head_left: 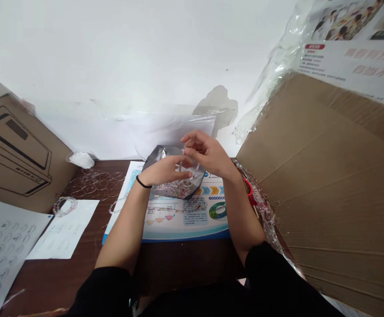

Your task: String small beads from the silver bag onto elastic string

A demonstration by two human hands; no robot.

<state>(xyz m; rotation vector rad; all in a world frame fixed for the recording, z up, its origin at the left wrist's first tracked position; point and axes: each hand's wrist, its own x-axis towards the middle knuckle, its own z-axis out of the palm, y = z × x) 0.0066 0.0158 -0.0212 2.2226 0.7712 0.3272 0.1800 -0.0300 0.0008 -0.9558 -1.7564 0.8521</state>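
Both hands are raised over an open grey-and-clear plastic bag (161,152) with many small coloured beads (175,190) in it. My left hand (167,169), a black band at its wrist, has thumb and finger pinched on a thin beaded strand (197,166). Slightly higher and to the right, my right hand (208,154) pinches the strand's other part, with a small pinkish bead at its fingertips. The strand is thin, and its ends are partly hidden by the fingers. Loose beads (197,204) lie just in front of the bag.
A printed sheet (165,231) lies beneath the bag on the dark table (185,259). To the left are tangled clear thread (94,182), a beaded bracelet (65,207) and white papers (63,233). Red-handled scissors (249,187) lie right, beside a cardboard wall (327,176).
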